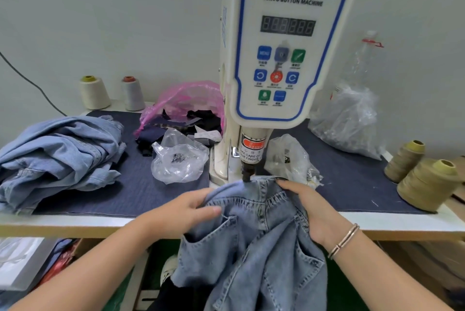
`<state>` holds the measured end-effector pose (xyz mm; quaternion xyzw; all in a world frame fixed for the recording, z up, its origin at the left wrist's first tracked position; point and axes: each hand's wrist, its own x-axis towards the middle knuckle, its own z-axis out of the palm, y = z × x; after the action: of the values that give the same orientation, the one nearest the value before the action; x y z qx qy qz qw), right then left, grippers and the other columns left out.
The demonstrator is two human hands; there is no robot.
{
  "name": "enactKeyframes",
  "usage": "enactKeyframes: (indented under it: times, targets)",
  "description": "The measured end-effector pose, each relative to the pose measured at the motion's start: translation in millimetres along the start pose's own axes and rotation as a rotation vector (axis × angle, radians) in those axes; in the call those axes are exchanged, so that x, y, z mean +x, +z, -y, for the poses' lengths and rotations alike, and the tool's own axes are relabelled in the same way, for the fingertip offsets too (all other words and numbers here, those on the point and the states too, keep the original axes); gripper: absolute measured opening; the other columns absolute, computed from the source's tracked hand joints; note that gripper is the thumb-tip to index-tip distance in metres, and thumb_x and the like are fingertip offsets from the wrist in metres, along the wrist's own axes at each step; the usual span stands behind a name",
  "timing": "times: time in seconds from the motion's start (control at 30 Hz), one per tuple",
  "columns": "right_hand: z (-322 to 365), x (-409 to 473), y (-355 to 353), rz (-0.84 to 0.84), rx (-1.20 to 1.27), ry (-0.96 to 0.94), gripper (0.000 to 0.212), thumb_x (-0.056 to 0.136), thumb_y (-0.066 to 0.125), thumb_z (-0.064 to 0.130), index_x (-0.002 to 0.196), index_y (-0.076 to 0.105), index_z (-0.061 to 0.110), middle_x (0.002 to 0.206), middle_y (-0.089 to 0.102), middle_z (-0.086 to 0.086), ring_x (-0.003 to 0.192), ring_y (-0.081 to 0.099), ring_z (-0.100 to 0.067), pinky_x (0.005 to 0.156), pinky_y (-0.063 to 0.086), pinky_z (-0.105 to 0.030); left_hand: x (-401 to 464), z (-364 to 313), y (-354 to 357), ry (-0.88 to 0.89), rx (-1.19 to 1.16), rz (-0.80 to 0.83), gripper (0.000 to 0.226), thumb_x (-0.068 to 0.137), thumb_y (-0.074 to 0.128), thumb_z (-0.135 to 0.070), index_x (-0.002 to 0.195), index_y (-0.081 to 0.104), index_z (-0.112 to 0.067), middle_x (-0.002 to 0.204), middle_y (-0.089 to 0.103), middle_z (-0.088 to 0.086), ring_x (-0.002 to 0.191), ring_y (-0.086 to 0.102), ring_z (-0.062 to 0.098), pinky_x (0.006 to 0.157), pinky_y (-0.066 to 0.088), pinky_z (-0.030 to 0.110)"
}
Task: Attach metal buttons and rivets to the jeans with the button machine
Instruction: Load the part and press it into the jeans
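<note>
A white servo button machine [284, 41] stands at the middle of the table, its dark punch head [247, 172] pointing down. Light blue jeans [254, 240] hang over the table's front edge, their waistband pushed up under the punch. My left hand [186, 207] grips a fold of the waistband to the left of the punch. My right hand [309, 207] holds the waistband on the right, fingers curled over the cloth. A clear bag with small metal parts [180, 157] lies left of the machine base. Another clear bag [289, 157] lies to its right.
A pile of light denim garments [57, 157] fills the table's left side. A pink bag with dark fabric scraps [186, 112] sits behind the clear one. Thread cones stand at the back left [94, 92] and right edge [427, 185]. A large crumpled clear bag [349, 119] leans back right.
</note>
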<state>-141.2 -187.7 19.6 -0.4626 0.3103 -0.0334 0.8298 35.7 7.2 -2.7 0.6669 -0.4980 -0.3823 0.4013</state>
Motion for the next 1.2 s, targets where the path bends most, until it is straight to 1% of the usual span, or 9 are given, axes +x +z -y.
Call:
enactKeyframes:
  times: [0.1, 0.2, 0.33, 0.47, 0.6, 0.7, 0.9, 1.0, 1.2]
  targets:
    - [7, -4, -1, 0.089, -0.386, -0.027, 0.042, 0.074, 0.073, 0.051, 0.106, 0.074, 0.023, 0.115, 0.069, -0.006, 0.109, 0.064, -0.021, 0.100, 0.045, -0.036, 9, -5, -13, -0.036, -0.215, -0.096, 0.035, 0.094, 0.056, -0.027, 0.129, 0.058, -0.030, 0.118, 0.068, 0.015, 0.110, 0.064, 0.035, 0.101, 0.046, 0.050]
    - [11, 0, 2, 0.079, -0.789, -0.072, 0.038, 0.072, 0.075, 0.052, 0.101, 0.073, 0.027, 0.103, 0.073, 0.007, 0.096, 0.068, -0.006, 0.084, 0.050, -0.017, 24, -12, -20, -0.088, -0.195, -0.106, 0.028, 0.097, 0.056, -0.022, 0.123, 0.060, -0.015, 0.099, 0.073, 0.008, 0.090, 0.069, 0.024, 0.087, 0.053, 0.038]
    - [3, 12, -8, -0.036, -0.398, -0.125, 0.025, 0.075, 0.076, 0.021, 0.097, 0.074, 0.011, 0.101, 0.073, -0.014, 0.089, 0.070, -0.026, 0.087, 0.055, -0.037, 40, -18, -15, -0.170, 0.123, -0.123, 0.017, 0.097, 0.057, -0.026, 0.104, 0.063, -0.012, 0.085, 0.064, 0.010, 0.074, 0.057, 0.016, 0.073, 0.044, 0.028]
    - [-6, 15, -15, -0.037, -0.084, -0.029, 0.037, 0.074, 0.072, 0.025, 0.104, 0.073, 0.002, 0.107, 0.069, -0.023, 0.093, 0.068, -0.034, 0.090, 0.053, -0.045, 49, -21, -13, -0.205, 0.201, -0.138, 0.022, 0.092, 0.064, -0.031, 0.078, 0.056, -0.016, 0.072, 0.055, -0.003, 0.066, 0.049, 0.013, 0.062, 0.036, 0.025]
    - [-4, 22, -9, -0.112, 0.059, -0.114, 0.029, 0.073, 0.069, 0.031, 0.091, 0.078, 0.010, 0.102, 0.072, -0.017, 0.085, 0.072, -0.029, 0.067, 0.059, -0.035, 42, -19, -20, -0.248, 0.023, 0.087, 0.045, 0.074, 0.070, -0.059, 0.100, 0.072, -0.022, 0.101, 0.073, 0.000, 0.095, 0.069, 0.019, 0.088, 0.052, 0.029]
    - [-3, 30, -5, -0.118, 0.093, -0.151, 0.027, 0.078, 0.069, 0.030, 0.093, 0.077, 0.009, 0.104, 0.071, -0.017, 0.089, 0.071, -0.029, 0.071, 0.058, -0.035, 39, -19, -24, -0.281, 0.084, 0.252, 0.025, 0.065, 0.079, -0.049, 0.083, 0.073, -0.033, 0.095, 0.075, -0.010, 0.093, 0.071, 0.012, 0.081, 0.054, 0.023]
    - [1, 43, -1, -0.145, 0.046, -0.123, 0.020, 0.083, 0.069, 0.032, 0.087, 0.079, 0.015, 0.096, 0.074, -0.013, 0.083, 0.072, -0.026, 0.068, 0.058, -0.033, 32, 1, -34, -0.168, -0.297, 0.069, 0.038, 0.086, 0.066, -0.021, 0.124, 0.062, -0.020, 0.124, 0.068, 0.004, 0.116, 0.063, 0.022, 0.093, 0.052, 0.026]
    - [-3, 50, -4, -0.219, -0.016, -0.108, 0.030, 0.084, 0.069, 0.034, 0.105, 0.073, 0.013, 0.100, 0.073, -0.014, 0.095, 0.069, -0.030, 0.086, 0.054, -0.041, 35, 9, -28, -0.182, -0.382, 0.039, 0.039, 0.086, 0.067, -0.025, 0.123, 0.063, -0.018, 0.124, 0.067, 0.012, 0.115, 0.063, 0.030, 0.095, 0.052, 0.036]
    - [-6, 57, -3, -0.233, 0.007, -0.105, 0.029, 0.086, 0.067, 0.034, 0.106, 0.070, 0.012, 0.098, 0.073, -0.014, 0.091, 0.070, -0.029, 0.080, 0.056, -0.038, 41, 13, -22, -0.159, -0.501, -0.079, 0.046, 0.080, 0.070, -0.027, 0.124, 0.061, -0.021, 0.118, 0.070, 0.011, 0.109, 0.067, 0.030, 0.087, 0.055, 0.034]
